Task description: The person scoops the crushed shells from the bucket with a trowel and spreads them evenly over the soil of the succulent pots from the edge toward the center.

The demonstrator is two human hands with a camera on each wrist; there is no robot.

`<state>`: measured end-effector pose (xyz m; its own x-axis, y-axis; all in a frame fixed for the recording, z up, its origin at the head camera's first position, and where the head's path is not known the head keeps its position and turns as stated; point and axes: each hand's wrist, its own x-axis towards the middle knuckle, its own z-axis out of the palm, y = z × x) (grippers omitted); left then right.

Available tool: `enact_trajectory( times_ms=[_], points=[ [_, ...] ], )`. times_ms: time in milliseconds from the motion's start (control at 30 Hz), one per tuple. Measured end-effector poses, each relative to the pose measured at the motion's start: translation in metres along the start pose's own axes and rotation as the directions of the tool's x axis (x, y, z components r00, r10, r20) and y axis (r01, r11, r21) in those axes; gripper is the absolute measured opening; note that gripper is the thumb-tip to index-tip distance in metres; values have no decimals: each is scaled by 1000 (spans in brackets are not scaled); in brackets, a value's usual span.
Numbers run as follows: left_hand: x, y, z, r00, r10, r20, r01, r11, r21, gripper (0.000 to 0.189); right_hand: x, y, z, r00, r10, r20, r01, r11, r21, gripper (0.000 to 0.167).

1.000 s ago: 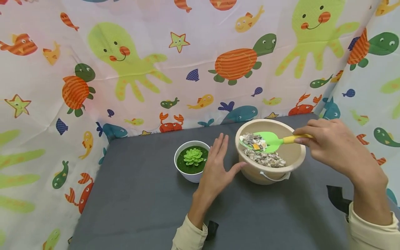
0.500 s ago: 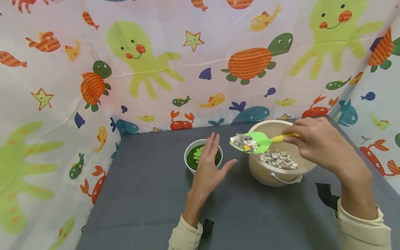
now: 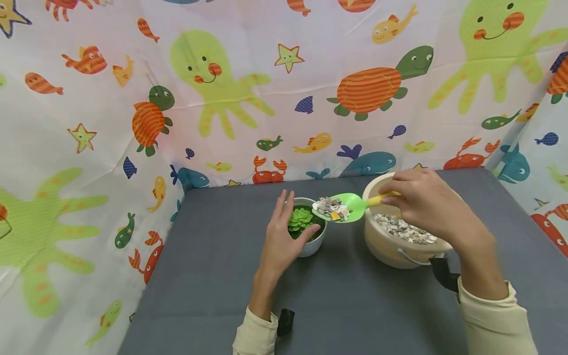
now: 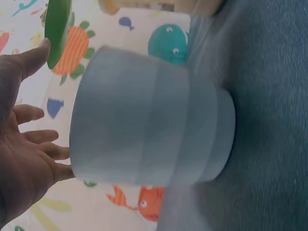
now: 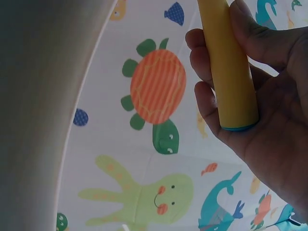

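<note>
In the head view my right hand grips the yellow handle of a green toy shovel. Its scoop carries a heap of small shells and stones, with one orange piece among them. The scoop's tip overlaps the right rim of a white plant pot, which holds a green succulent on green filling. My left hand is spread at the pot's left and near side, fingers extended and holding nothing. The left wrist view shows the pot's ribbed wall beside those fingers.
A beige bucket with a white handle stands right of the pot, holding more shell pieces. A grey cloth covers the table. Behind and at the sides hangs a curtain printed with sea animals.
My right hand has carried the loaded shovel left, out from over the bucket to the pot's rim. The left hand stays spread by the pot. The head view has shifted to the left.
</note>
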<state>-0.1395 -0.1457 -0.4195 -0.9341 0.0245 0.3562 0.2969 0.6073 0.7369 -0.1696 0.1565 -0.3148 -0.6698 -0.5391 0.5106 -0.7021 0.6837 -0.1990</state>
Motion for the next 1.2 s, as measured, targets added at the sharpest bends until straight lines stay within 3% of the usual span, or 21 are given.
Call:
enact_trajectory(
  times_ms=[233, 567, 700, 833, 1033, 1200],
  points=[
    [-4, -18, -12, 997, -68, 43, 68, 998, -2, 93, 12, -8, 14, 1000, -12, 9, 12, 1000, -10, 18],
    [-6, -41, -22, 983, -130, 127, 142, 986, -90, 113, 28, -23, 24, 992, 53, 118, -47, 997, -54, 11],
    [-6, -50, -24, 975, -159, 154, 175, 979, -100, 123, 32, -30, 28, 980, 98, 171, -86, 994, -73, 12],
    [-1, -61, -26, 969, -142, 203, 168, 979, -116, 130, 38, -37, 38, 964, 138, 229, -124, 989, -76, 13],
    [6, -71, -26, 954, -104, 282, 178, 951, -254, 142, 50, -49, 61, 968, 95, 231, -69, 991, -117, 9],
    [4, -69, -24, 942, -156, 297, 234, 939, -252, 134, 59, -63, 70, 979, 27, 200, 20, 974, -227, 16]
  ],
)
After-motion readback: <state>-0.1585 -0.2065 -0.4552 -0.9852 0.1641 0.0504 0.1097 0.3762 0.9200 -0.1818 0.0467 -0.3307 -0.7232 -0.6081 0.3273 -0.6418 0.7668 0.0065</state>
